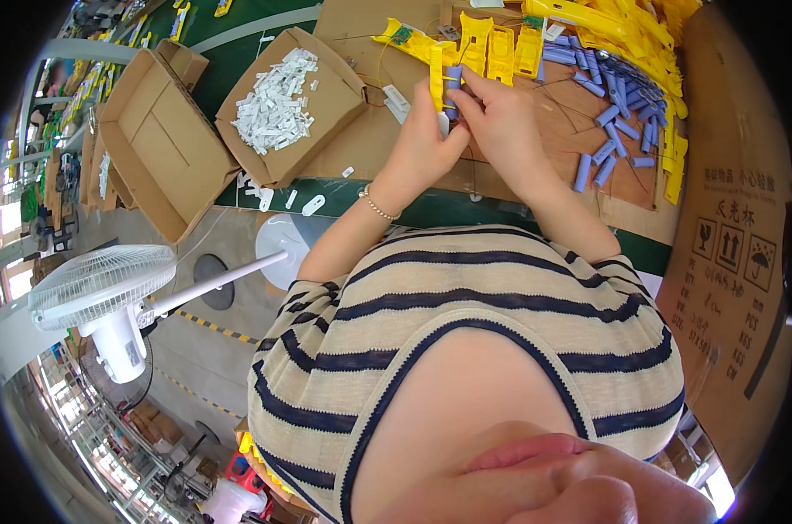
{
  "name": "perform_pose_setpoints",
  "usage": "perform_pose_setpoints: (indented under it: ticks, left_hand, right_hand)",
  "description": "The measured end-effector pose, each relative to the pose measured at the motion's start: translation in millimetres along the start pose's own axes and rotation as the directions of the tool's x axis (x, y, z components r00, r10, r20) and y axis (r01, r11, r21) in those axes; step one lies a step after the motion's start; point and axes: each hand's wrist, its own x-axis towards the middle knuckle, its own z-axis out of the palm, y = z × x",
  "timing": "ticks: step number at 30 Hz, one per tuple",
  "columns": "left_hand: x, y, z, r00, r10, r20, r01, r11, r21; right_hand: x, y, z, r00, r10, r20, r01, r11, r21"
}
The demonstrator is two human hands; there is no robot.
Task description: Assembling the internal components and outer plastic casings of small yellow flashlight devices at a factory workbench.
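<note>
A narrow yellow casing (436, 77) is held nearly upright by the left hand (424, 140), its grip closed around the lower part. Against the casing's right side a violet-blue cylindrical cell (453, 79) is set lengthwise, touched by the thumb and fingertips of the right hand (505, 118) — whether the cell is pinched by that grip or merely pressed cannot be told. The casing is of bright, smooth plastic, long and slim, with small projections reaching across the cell; its lower end is partly hidden by the fingers.

The carton (330, 113) of white parts (275, 109) is taken as the landmark: the held casing is found to its right, above the surface (352, 144). Farther right of the carton, toward the far edge, a row of yellow shells (501, 52) is laid out, and beyond that row loose violet cells (610, 113) are scattered beside a heap of yellow casings (619, 26). On the carton's near side, a few white pieces (314, 205) are seen. Immediately left of the carton a second cardboard box (164, 144) is placed — and, nearer and lower left, a white fan (107, 279).
</note>
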Motion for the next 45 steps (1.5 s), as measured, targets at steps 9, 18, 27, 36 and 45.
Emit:
perform_pose_setpoints:
  ticks: [9,18,27,36,45]
  left_hand:
    - [-8,-13,-8,0.968,-0.084,0.238,0.235,0.646,-0.727]
    - [5,-17,-87,0.922,-0.242,0.301,0.222,0.970,0.100]
    - [45,-125,-205,0.981,-0.176,-0.083,0.164,0.516,0.841]
    - [57,-114,-210,0.968,-0.252,0.008,0.108,0.441,0.891]
    - [39,-95,-224,0.993,-0.110,-0.041,0.102,0.633,0.767]
  right_hand:
    - [13,10,-1,0.882,0.118,0.456,-0.427,0.610,0.668]
    - [1,46,4,0.810,0.217,0.545,-0.586,0.242,0.774]
    - [1,34,-1,0.798,0.192,0.571,-0.602,0.237,0.762]
    - [0,45,-1,0.817,0.182,0.547,-0.572,0.376,0.729]
    - [1,43,-12,0.820,0.189,0.541,-0.566,0.411,0.715]
